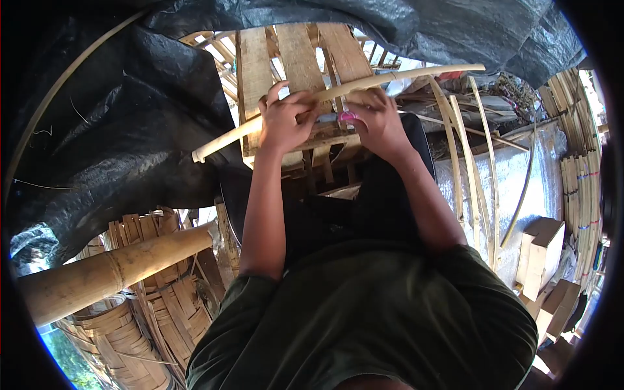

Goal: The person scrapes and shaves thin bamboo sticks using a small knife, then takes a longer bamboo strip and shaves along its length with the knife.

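A long pale bamboo strip slants across the wooden slatted bench, its lower end out to the left and its higher end to the right. My left hand is closed round the strip left of the middle, with one finger raised. On the other side my right hand is closed at the strip and blurred. Something small and pink shows at its fingers, beside a short greyish piece between the hands; I cannot make out what these are.
Several thin strips lean to the right. A thick bamboo pole and woven baskets are at the lower left. Black plastic sheeting hangs at the left and top. Cardboard boxes stand at the right.
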{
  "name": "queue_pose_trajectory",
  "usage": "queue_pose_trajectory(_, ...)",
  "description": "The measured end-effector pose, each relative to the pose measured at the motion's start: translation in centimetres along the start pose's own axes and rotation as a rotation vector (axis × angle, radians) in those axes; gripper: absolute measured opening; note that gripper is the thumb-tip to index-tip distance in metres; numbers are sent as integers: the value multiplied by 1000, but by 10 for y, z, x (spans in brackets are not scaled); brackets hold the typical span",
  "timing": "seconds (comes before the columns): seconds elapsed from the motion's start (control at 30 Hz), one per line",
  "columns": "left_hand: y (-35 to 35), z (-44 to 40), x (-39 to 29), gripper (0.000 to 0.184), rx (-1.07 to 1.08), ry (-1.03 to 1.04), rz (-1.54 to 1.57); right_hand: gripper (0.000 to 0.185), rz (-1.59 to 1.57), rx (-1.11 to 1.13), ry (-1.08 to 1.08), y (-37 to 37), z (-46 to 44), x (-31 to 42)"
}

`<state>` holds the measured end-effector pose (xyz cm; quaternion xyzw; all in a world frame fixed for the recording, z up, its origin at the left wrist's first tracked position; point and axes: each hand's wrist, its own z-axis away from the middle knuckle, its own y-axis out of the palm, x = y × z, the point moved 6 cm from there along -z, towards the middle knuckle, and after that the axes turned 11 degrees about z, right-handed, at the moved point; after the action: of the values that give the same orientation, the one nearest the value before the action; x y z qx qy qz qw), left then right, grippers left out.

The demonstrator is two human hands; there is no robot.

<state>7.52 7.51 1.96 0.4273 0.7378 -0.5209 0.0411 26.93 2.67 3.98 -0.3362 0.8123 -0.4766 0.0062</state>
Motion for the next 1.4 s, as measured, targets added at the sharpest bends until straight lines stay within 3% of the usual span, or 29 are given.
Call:
queue_pose_trajectory(0.07, 8, -1, 7, 15, 63, -80, 24, 11, -5, -46, 156, -36, -4, 34)
queue_pose_trajectory(0.1, 9, -2, 9, 18, 58, -83, -6, 10, -192, 59, 99, -27, 7, 47)
queue_pose_trajectory(0.23, 14, -3, 15, 18, 94, -121, 50, 14, -2, 985, 33, 90, 96, 79)
queue_pose_trajectory(0.33, 12, -2, 14, 19, 91, -133, 52, 28, 57, 1010, -27, 148, 144, 83)
queue_pose_trajectory(0.37, 12, -1, 15, 19, 92, -137, 49, 41, 168, 1046, -15, 164, 155, 85)
queue_pose_trajectory(0.5, 11, 0, 13, 20, 91, -127, 27, 71, 277, 1097, 49, 170, 160, 91)
queue_pose_trajectory(0.8, 11, -2, 13, 23, 96, -135, 44, 83, 298, 1105, -81, 154, 155, 101)
queue_pose_trajectory(1.13, 9, -1, 10, 24, 92, -137, 35, 80, 330, 1065, -27, 142, 149, 101)
queue_pose_trajectory(1.23, 9, -1, 11, 25, 94, -147, 25, 81, 367, 1075, -104, 141, 151, 104)
queue_pose_trajectory(1.4, 9, -1, 12, 29, 127, -155, 50, 80, 255, 1010, -14, 141, 152, 99)
